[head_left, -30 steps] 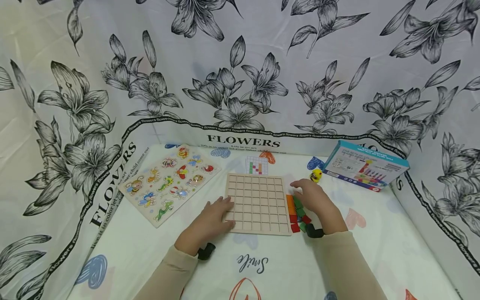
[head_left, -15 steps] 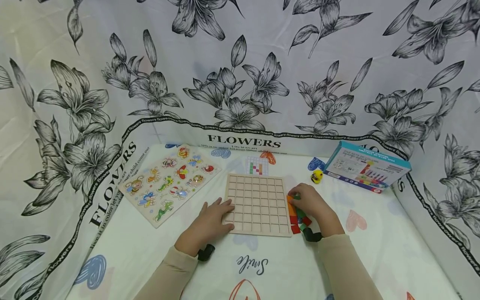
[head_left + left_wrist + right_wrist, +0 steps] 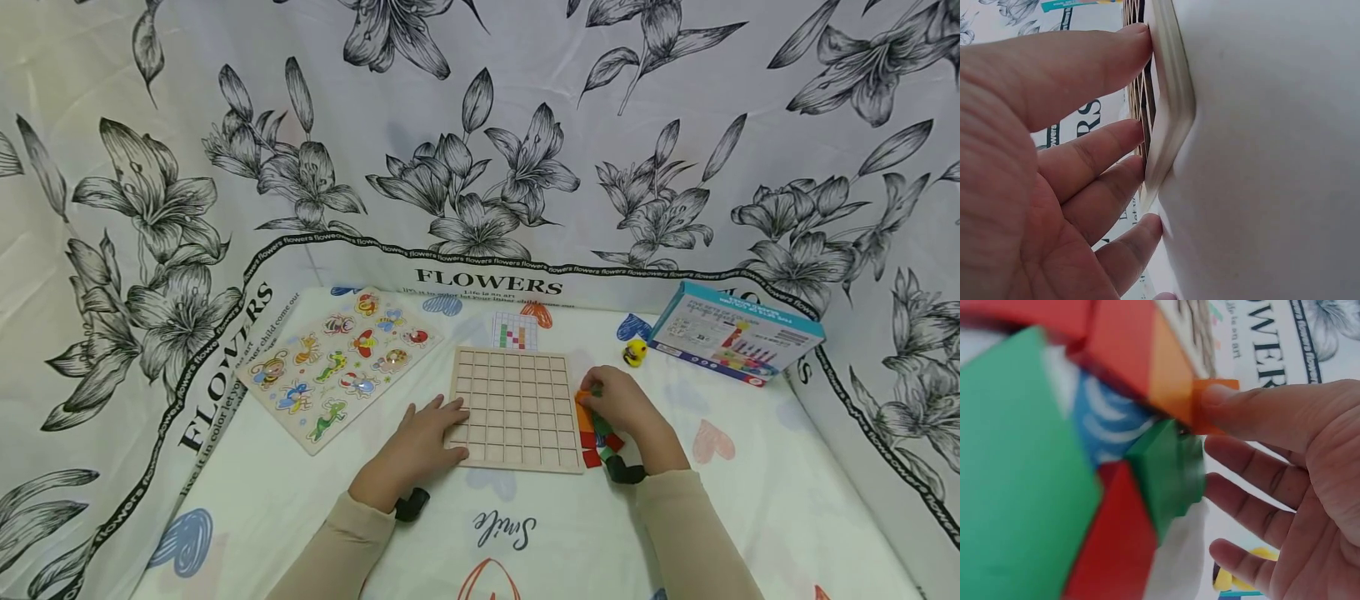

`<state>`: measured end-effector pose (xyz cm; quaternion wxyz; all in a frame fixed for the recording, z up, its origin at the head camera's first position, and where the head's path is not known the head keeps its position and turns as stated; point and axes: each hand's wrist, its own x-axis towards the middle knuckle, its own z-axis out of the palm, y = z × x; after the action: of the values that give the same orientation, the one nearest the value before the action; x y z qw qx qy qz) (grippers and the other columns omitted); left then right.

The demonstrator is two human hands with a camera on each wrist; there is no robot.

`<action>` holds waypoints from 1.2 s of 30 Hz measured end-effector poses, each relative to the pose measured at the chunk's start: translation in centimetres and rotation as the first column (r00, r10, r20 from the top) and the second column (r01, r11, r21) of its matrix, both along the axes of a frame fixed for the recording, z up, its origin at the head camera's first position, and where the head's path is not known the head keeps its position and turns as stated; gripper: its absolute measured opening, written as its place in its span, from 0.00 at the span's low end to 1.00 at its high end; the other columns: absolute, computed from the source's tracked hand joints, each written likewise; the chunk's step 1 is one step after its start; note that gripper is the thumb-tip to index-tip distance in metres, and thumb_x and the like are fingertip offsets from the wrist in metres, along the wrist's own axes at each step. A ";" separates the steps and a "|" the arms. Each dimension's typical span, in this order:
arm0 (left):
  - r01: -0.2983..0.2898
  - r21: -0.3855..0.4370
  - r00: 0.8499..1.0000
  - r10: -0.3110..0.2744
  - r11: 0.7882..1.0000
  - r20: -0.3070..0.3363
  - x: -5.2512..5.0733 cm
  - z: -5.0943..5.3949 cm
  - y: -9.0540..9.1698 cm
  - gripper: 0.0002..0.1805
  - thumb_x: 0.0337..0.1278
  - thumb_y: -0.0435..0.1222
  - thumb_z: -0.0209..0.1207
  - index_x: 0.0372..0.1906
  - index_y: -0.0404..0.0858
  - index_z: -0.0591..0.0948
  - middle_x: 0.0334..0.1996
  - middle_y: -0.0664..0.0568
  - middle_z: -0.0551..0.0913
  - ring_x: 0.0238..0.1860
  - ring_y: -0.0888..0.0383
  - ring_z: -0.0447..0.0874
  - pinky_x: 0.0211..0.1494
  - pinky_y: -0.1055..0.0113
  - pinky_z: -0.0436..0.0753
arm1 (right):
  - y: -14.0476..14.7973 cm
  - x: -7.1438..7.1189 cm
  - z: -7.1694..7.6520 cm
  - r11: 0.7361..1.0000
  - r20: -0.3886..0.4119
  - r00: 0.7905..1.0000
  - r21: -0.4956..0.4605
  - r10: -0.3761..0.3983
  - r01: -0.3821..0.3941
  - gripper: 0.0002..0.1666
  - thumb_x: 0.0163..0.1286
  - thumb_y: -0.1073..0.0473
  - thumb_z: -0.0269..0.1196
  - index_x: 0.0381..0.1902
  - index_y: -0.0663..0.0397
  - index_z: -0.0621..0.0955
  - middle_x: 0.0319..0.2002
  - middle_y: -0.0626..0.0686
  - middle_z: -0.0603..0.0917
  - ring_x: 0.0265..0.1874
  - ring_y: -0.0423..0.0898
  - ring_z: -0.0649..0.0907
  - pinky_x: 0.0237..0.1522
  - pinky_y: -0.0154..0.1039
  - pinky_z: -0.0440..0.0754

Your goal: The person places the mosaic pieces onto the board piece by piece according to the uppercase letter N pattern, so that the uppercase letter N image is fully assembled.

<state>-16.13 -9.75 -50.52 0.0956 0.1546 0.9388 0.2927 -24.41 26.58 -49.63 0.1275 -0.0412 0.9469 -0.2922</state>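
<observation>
The square wooden grid board (image 3: 517, 408) lies flat in front of the person, its cells bare. On its left edge rests the left hand (image 3: 420, 446), fingers spread; in the left wrist view the thumb and fingertips touch the board's side (image 3: 1175, 75). Just right of the board, the right hand (image 3: 630, 408) is over a small pile of blocks. The right wrist view shows its thumb on an orange block (image 3: 1198, 415), pinched against the index finger, which is partly hidden. Red blocks (image 3: 1119, 347) and green blocks (image 3: 1157, 469) lie close by.
A printed grid card (image 3: 514, 331) lies behind the board. To the left is a puzzle board with insect pictures (image 3: 345, 358). A small yellow toy (image 3: 634, 352) and a teal-topped box (image 3: 738, 333) stand at the back right, before the flowered cloth.
The right hand has come down and nearer to the person, from beyond the blocks onto their far end, and has taken hold of an orange block. The left hand has barely moved.
</observation>
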 end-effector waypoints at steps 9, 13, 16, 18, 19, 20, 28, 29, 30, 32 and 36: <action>-0.007 -0.008 1.000 0.007 1.000 0.005 0.0 -0.1 -0.2 0.34 0.64 0.43 0.75 0.74 0.41 0.82 0.81 0.49 0.73 0.87 0.39 0.59 0.87 0.27 0.50 | -3.3 -0.3 1.7 0.994 -0.116 0.991 -0.089 -0.070 0.059 0.05 0.79 0.60 0.68 0.48 0.52 0.83 0.48 0.57 0.85 0.47 0.55 0.80 0.48 0.47 0.85; -0.008 -0.019 1.000 0.009 1.000 0.008 -0.1 -0.2 -0.2 0.34 0.65 0.44 0.75 0.75 0.43 0.82 0.82 0.51 0.72 0.87 0.40 0.59 0.87 0.28 0.49 | -5.7 -0.7 1.5 0.990 -0.141 0.990 -0.138 -0.027 0.008 0.04 0.80 0.61 0.67 0.49 0.52 0.84 0.45 0.54 0.86 0.45 0.53 0.81 0.47 0.44 0.84; -0.005 -0.017 1.000 0.006 1.000 0.012 -0.2 -0.2 -0.2 0.34 0.65 0.43 0.75 0.75 0.43 0.81 0.82 0.51 0.72 0.87 0.40 0.59 0.87 0.28 0.49 | -7.2 -1.2 0.9 0.990 -0.135 0.991 -0.141 0.005 -0.024 0.04 0.80 0.61 0.67 0.49 0.52 0.85 0.46 0.53 0.88 0.47 0.52 0.82 0.54 0.48 0.86; -0.006 -0.014 1.000 0.006 1.000 0.019 -0.1 -0.1 -0.1 0.34 0.65 0.44 0.75 0.75 0.44 0.81 0.82 0.52 0.72 0.87 0.41 0.58 0.88 0.29 0.48 | -7.8 -1.5 0.5 0.991 -0.140 0.990 -0.126 0.028 -0.046 0.04 0.80 0.61 0.67 0.48 0.52 0.85 0.46 0.52 0.89 0.47 0.51 0.83 0.57 0.50 0.86; -0.005 -0.010 1.000 0.006 1.000 0.022 -0.1 -0.1 -0.1 0.34 0.65 0.43 0.75 0.75 0.44 0.81 0.82 0.52 0.72 0.87 0.41 0.58 0.88 0.29 0.48 | -8.1 -1.6 0.4 0.992 -0.141 0.989 -0.118 0.035 -0.052 0.03 0.80 0.61 0.67 0.48 0.52 0.85 0.46 0.52 0.89 0.46 0.51 0.83 0.57 0.51 0.86; -0.005 -0.006 1.000 0.005 1.000 0.020 -0.1 -0.1 -0.1 0.34 0.65 0.43 0.75 0.75 0.43 0.81 0.82 0.51 0.72 0.87 0.40 0.58 0.88 0.28 0.48 | -8.3 -1.7 0.3 0.992 -0.148 0.988 -0.111 0.041 -0.058 0.03 0.79 0.62 0.67 0.47 0.52 0.86 0.46 0.52 0.89 0.46 0.51 0.83 0.58 0.52 0.86; -0.009 -0.014 1.000 0.009 1.000 0.020 0.0 0.0 0.2 0.34 0.65 0.43 0.75 0.75 0.44 0.81 0.82 0.51 0.72 0.87 0.41 0.58 0.88 0.29 0.48 | -8.6 -1.9 -0.1 0.996 -0.146 0.988 -0.070 0.046 -0.057 0.02 0.80 0.62 0.67 0.47 0.51 0.86 0.45 0.52 0.88 0.46 0.51 0.82 0.58 0.51 0.85; -0.009 -0.014 1.000 0.010 1.000 0.019 0.0 0.0 0.2 0.34 0.65 0.43 0.75 0.75 0.44 0.82 0.82 0.51 0.72 0.87 0.41 0.58 0.88 0.29 0.48 | -8.6 -1.9 -0.1 0.996 -0.144 0.988 -0.067 0.050 -0.060 0.02 0.80 0.62 0.66 0.47 0.51 0.86 0.44 0.52 0.88 0.46 0.51 0.82 0.58 0.51 0.85; -0.010 -0.013 1.000 0.011 1.000 0.017 -0.1 -0.1 0.2 0.34 0.65 0.44 0.75 0.75 0.44 0.82 0.82 0.51 0.73 0.87 0.41 0.58 0.88 0.29 0.49 | -8.5 -1.9 -0.1 0.996 -0.141 0.989 -0.064 0.054 -0.063 0.02 0.80 0.62 0.66 0.47 0.51 0.86 0.44 0.52 0.88 0.45 0.51 0.82 0.57 0.51 0.85; -0.012 -0.016 1.000 0.012 1.000 0.018 -0.1 -0.2 0.1 0.34 0.65 0.44 0.75 0.75 0.44 0.82 0.82 0.51 0.72 0.87 0.41 0.58 0.88 0.29 0.49 | -8.5 -1.8 -0.1 0.996 -0.132 0.989 -0.062 0.061 -0.069 0.02 0.80 0.62 0.67 0.46 0.51 0.86 0.44 0.51 0.88 0.45 0.51 0.82 0.57 0.51 0.85; -0.012 -0.023 1.000 0.012 1.000 0.014 -0.1 -0.3 0.1 0.34 0.66 0.44 0.75 0.75 0.44 0.82 0.82 0.51 0.72 0.87 0.41 0.59 0.88 0.29 0.49 | -8.4 -1.7 -0.1 0.994 -0.105 0.992 -0.065 0.076 -0.083 0.02 0.80 0.62 0.67 0.46 0.51 0.87 0.44 0.51 0.88 0.46 0.51 0.82 0.58 0.50 0.84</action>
<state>-16.24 -9.69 -50.83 0.1022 0.1456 0.9423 0.2835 -26.07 18.13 -49.76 0.0890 -0.0981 0.9392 -0.3169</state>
